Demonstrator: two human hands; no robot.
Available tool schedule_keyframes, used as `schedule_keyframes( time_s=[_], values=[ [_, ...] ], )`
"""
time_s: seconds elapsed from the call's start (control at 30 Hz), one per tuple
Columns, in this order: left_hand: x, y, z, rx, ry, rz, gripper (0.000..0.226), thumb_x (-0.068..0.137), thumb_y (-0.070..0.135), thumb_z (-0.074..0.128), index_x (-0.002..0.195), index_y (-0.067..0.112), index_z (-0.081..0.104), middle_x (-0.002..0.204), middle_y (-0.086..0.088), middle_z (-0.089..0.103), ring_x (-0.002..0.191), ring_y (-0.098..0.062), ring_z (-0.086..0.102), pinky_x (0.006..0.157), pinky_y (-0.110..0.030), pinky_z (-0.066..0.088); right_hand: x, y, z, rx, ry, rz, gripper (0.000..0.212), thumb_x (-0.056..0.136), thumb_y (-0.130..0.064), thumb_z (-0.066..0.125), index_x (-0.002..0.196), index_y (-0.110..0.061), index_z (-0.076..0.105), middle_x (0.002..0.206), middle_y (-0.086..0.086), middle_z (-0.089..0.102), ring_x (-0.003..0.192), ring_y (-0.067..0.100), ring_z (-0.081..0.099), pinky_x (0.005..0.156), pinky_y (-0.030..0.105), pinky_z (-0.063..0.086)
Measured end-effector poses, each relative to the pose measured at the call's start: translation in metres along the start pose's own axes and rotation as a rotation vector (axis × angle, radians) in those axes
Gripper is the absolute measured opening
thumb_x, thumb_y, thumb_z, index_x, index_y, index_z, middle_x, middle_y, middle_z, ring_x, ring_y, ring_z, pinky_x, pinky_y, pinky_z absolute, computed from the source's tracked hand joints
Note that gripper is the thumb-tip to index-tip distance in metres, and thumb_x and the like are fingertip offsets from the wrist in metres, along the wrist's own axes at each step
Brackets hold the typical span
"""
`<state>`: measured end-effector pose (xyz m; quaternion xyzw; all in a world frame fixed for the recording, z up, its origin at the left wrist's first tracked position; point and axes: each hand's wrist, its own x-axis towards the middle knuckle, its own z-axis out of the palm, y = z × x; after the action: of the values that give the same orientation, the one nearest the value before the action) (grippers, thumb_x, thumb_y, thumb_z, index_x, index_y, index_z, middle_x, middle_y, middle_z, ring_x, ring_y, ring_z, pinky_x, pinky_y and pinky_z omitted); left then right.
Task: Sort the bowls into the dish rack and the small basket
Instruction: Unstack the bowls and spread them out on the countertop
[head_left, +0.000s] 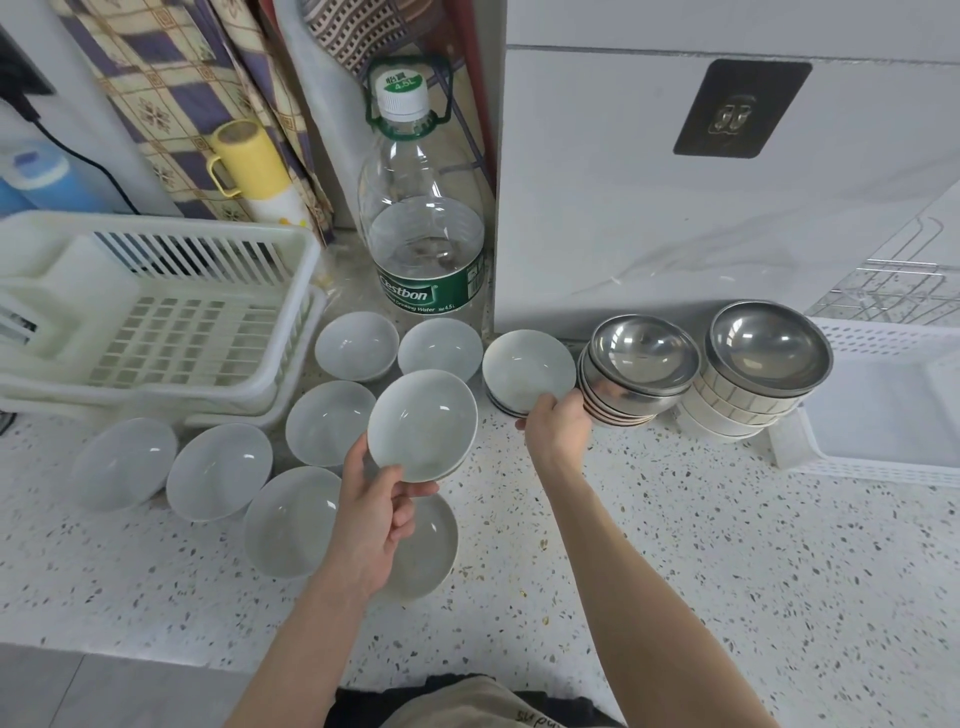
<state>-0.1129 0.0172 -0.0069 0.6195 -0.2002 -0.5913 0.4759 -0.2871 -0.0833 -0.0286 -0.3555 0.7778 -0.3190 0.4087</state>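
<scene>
Left hand (376, 512) holds a pale bowl (422, 425) lifted off the counter (675, 545), thumb over the near rim, fingers curled beneath. Farther back, right hand (556, 423) pinches the near rim of the top bowl of a short stack (527, 371), beside the steel bowls (641, 364). Dish rack (156, 312) sits far left.

The white basket (883, 410) runs off the right edge — the left hand (376, 525) hides part of a bowl (431, 551).

White bowls (223, 470) loose on counter, steel stacks (644, 358) right, rack (171, 317) + basket (883, 395) prob empty
</scene>
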Motion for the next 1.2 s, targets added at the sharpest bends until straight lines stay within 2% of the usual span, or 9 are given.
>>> schedule_keyframes(
  time_s=[0.1,0.17,0.37,0.57,0.67,0.77,0.9,1.1,1.2],
  values=[
    [-0.003,-0.002,-0.003,-0.005,0.009,-0.005,0.047,0.1,0.007,0.043,0.134,0.039,0.045,0.074,-0.019,0.073,0.045,-0.01,0.043,0.034,-0.018,0.03,0.0,-0.003,-0.002,0.012,-0.007,-0.012,0.034,0.096,-0.008,0.029,0.125,0.005,0.043,0.098,0.025,0.069,0.071,0.022,0.064,0.054,0.029,0.045],
    [-0.006,-0.002,-0.006,-0.012,0.012,-0.007,0.046,0.1,0.009,0.044,0.134,0.039,0.045,0.075,-0.019,0.073,0.051,-0.013,0.043,0.034,-0.018,0.03,0.0,-0.006,-0.002,0.007,-0.005,-0.021,0.033,0.097,-0.009,0.029,0.123,0.004,0.044,0.088,0.02,0.071,0.058,0.011,0.057,0.049,0.025,0.038],
    [-0.01,-0.004,-0.013,-0.026,0.022,0.006,0.043,0.1,0.008,0.045,0.13,0.039,0.048,0.077,-0.021,0.073,0.038,-0.007,0.044,0.033,-0.018,0.03,-0.001,-0.007,0.0,0.048,-0.01,-0.014,0.035,0.097,-0.01,0.028,0.126,0.004,0.042,0.085,0.018,0.072,0.059,0.012,0.056,0.059,0.031,0.042],
    [-0.012,-0.006,-0.016,-0.034,0.041,-0.004,0.042,0.099,0.01,0.046,0.117,0.047,0.052,0.075,-0.019,0.073,0.037,-0.008,0.037,0.034,-0.018,0.031,-0.012,-0.008,0.003,0.09,0.012,-0.032,0.034,0.098,-0.009,0.027,0.127,0.002,0.039,0.102,0.023,0.07,0.054,0.004,0.055,0.044,0.023,0.036],
    [-0.012,-0.006,-0.018,-0.041,0.043,-0.008,0.042,0.098,0.01,0.047,0.116,0.048,0.053,0.076,-0.02,0.073,0.038,-0.009,0.035,0.035,-0.019,0.031,-0.019,-0.01,0.001,0.113,0.023,-0.079,0.039,0.096,-0.008,0.028,0.133,-0.001,0.036,0.096,0.022,0.071,0.056,0.002,0.057,0.04,0.018,0.036],
    [-0.013,-0.008,-0.021,-0.056,0.041,-0.001,0.043,0.098,0.009,0.047,0.118,0.047,0.053,0.075,-0.02,0.072,0.038,-0.009,0.035,0.034,-0.018,0.03,-0.034,-0.008,-0.003,0.17,0.013,-0.174,0.046,0.095,-0.009,0.029,0.141,-0.01,0.034,0.078,0.007,0.069,0.061,0.009,0.063,0.052,0.025,0.042],
    [-0.013,-0.011,-0.027,-0.082,0.058,0.025,0.045,0.098,0.009,0.048,0.124,0.045,0.052,0.074,-0.02,0.072,0.037,-0.008,0.034,0.034,-0.018,0.03,-0.063,0.013,-0.013,0.252,-0.022,-0.261,0.05,0.096,-0.01,0.031,0.143,-0.025,0.038,0.09,-0.015,0.063,0.061,0.012,0.069,0.049,0.015,0.045],
    [-0.013,-0.015,-0.033,-0.088,0.052,0.032,0.045,0.098,0.008,0.047,0.13,0.041,0.049,0.073,-0.018,0.072,0.037,-0.007,0.034,0.033,-0.017,0.029,-0.094,0.067,-0.042,0.232,-0.022,-0.181,0.046,0.097,-0.01,0.033,0.138,-0.028,0.043,0.09,0.0,0.07,0.058,0.009,0.068,0.045,0.019,0.046],
    [-0.013,-0.017,-0.033,-0.088,0.046,0.021,0.043,0.099,0.01,0.048,0.13,0.04,0.048,0.072,-0.017,0.072,0.037,-0.007,0.035,0.033,-0.017,0.029,-0.099,0.087,-0.049,0.215,-0.027,-0.115,0.046,0.096,-0.009,0.034,0.137,-0.028,0.045,0.077,0.008,0.071,0.054,0.007,0.063,0.045,0.022,0.045]
  ],
)
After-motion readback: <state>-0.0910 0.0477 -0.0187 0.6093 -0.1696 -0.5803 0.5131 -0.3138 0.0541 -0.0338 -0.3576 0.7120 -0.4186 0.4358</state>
